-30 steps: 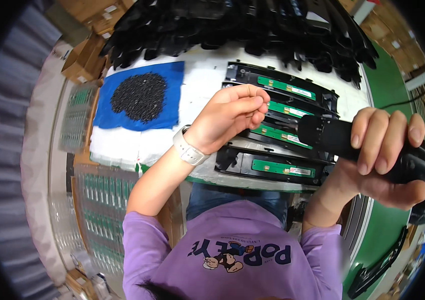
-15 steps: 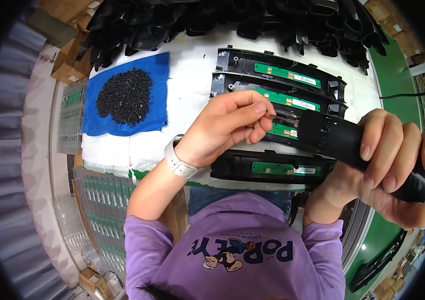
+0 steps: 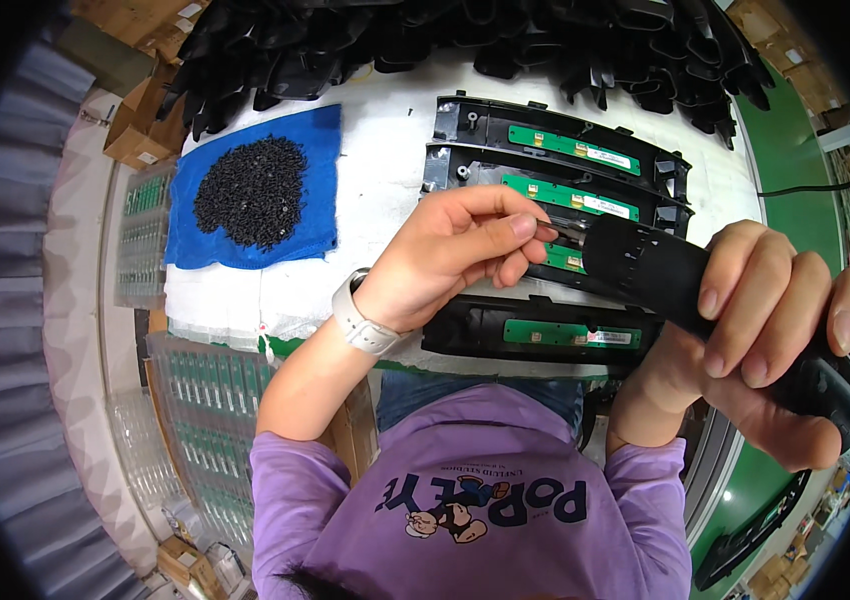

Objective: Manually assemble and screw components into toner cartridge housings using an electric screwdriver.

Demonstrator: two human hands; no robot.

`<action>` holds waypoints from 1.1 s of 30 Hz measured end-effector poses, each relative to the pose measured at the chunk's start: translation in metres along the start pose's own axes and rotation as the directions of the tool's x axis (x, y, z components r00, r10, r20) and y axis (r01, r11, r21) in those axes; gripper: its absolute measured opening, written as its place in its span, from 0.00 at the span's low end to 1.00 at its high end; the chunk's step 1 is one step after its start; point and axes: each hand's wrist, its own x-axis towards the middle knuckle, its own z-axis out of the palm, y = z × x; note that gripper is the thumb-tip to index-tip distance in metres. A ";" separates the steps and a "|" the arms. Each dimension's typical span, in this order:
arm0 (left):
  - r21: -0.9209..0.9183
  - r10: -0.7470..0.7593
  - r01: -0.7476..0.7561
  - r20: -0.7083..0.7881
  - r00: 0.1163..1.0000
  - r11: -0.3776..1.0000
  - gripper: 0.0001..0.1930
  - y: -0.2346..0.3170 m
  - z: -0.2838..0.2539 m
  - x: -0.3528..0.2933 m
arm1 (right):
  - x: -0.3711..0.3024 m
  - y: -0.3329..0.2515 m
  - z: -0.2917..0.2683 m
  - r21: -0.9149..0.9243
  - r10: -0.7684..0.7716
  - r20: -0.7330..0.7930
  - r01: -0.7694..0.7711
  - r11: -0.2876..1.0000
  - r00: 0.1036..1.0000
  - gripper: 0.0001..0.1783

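Note:
My right hand [image 3: 765, 320] is wrapped round a black electric screwdriver [image 3: 640, 268], which points left over the table. At the tip of its metal bit, thumb and forefinger of my left hand [image 3: 475, 240] are pinched on a small dark screw, mostly hidden by the fingers. Beneath the tool lie several curved black plastic panels in a column, each with a narrow green circuit board: the far panel [image 3: 455, 118], the second panel [image 3: 445, 160], one partly covered by hand and tool, and the near panel [image 3: 455, 328].
A heap of small black screws [image 3: 250, 190] rests on a blue cloth [image 3: 320, 150] to the left. Many black plastic parts [image 3: 505, 40] are piled along the far edge. Clear trays of green boards [image 3: 210, 400] stand beside the table, and a cable [image 3: 805, 192] runs at right.
The screwdriver and my right hand have shifted slightly left, bringing the bit up to my left fingertips. My left hand has hardly moved and stays pinched.

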 end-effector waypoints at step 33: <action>0.303 0.077 -0.052 -0.069 0.995 0.951 0.09 -0.006 0.000 -0.005 | -0.037 -0.002 -0.010 0.046 0.375 0.129 -0.384 0.922 0.918 0.36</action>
